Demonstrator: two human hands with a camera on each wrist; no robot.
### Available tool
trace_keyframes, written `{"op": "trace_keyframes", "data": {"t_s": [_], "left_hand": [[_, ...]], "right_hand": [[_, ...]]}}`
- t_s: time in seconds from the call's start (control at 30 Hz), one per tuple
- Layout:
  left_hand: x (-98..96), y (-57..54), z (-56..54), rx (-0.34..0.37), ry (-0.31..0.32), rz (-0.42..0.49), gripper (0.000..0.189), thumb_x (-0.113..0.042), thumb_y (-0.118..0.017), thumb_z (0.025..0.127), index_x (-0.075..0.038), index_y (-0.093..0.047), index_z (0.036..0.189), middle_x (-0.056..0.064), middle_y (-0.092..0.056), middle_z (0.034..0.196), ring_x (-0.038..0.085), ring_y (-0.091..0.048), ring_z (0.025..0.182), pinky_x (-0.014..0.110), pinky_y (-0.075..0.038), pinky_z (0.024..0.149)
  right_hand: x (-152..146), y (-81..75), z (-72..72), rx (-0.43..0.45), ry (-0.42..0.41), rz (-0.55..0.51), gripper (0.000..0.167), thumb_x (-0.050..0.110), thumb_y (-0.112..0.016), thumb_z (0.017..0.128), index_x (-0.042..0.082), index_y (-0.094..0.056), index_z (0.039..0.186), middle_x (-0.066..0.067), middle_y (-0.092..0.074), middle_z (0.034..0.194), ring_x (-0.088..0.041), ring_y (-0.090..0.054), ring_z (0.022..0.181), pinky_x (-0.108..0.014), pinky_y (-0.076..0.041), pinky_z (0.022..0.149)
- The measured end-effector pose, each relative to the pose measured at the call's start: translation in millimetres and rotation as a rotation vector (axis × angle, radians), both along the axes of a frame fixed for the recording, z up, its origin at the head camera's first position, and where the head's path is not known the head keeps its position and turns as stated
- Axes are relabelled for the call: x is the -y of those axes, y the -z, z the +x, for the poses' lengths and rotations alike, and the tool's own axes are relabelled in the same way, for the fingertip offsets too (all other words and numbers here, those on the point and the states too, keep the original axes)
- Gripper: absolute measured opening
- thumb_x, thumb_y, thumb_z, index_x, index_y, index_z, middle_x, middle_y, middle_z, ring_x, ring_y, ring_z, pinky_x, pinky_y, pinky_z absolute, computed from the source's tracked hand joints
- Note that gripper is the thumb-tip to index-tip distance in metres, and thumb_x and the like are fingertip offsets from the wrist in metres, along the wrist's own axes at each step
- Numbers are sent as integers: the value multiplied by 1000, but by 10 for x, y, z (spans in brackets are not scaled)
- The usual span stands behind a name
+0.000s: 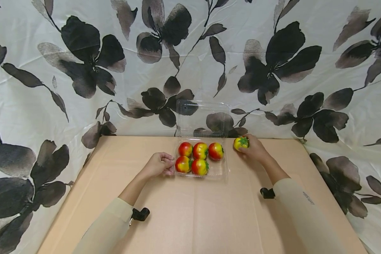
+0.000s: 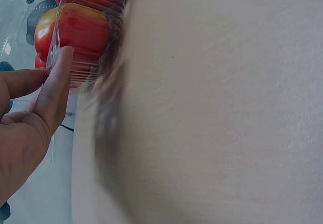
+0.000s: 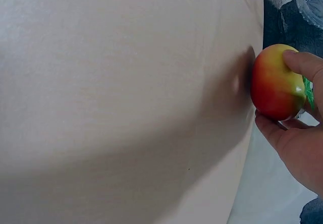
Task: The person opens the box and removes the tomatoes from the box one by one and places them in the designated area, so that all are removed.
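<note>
One red-and-yellow fruit (image 1: pixel 239 144) is gripped by the right hand (image 1: pixel 255 150), thumb on one side and fingers on the other, with its green cap (image 1: pixel 243 140) turned toward the palm in the wrist view. Form is roundish; no marked long axis noted. Whether the fruit touches the tan tabletop (image 1: pixel 193 218) cannot be told. Position: just beside the right wall of the clear box (image 1: pixel 216 170), apart from it, about level with the back row. Inside the box are five like fruits (image 1: pixel 200 167) — three at the back, two at the front — leaving the front right place vacant. That place lies to the left of the grip and nearer the person; in my judgement a placing move would turn on this diagonal, and the right hand is the nearer. The left hand (image 1: pixel 160 164) pinches the box's left wall near the front and appears to steady it. Beyond, the clear lid (image 1: pixel 203 118) stands open at the far side, before a floral cloth (image 1: pixel 222 21).
</note>
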State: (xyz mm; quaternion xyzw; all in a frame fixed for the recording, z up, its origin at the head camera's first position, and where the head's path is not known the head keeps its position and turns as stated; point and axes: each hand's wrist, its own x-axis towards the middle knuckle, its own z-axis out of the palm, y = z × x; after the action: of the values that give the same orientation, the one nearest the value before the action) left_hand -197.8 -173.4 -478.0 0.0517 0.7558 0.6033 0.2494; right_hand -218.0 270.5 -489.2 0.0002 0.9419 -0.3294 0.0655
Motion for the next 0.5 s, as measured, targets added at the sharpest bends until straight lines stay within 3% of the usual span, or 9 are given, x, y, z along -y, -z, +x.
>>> {"op": "trace_keyframes", "data": {"t_s": [0.23,0.5], "left_hand": [[-5,-14,13,-8,3,-4,26,1,-65,99,14,-56,121,22,-65,92,18,-71,66,37,-67,65],[-2,-9,20,-17,0,-12,25,2,-65,99,13,-57,119,17,-65,90,19,-71,66,32,-66,63]], "right_hand": [[10,38,-38,17,33,-13,71,24,-67,100,-10,-31,151,-33,-47,142,-46,-50,126,-60,-44,112],[6,66,-10,25,40,-1,75,25,-66,100,-10,-26,153,-35,-46,144,-48,-50,128,-60,-44,112]]}}
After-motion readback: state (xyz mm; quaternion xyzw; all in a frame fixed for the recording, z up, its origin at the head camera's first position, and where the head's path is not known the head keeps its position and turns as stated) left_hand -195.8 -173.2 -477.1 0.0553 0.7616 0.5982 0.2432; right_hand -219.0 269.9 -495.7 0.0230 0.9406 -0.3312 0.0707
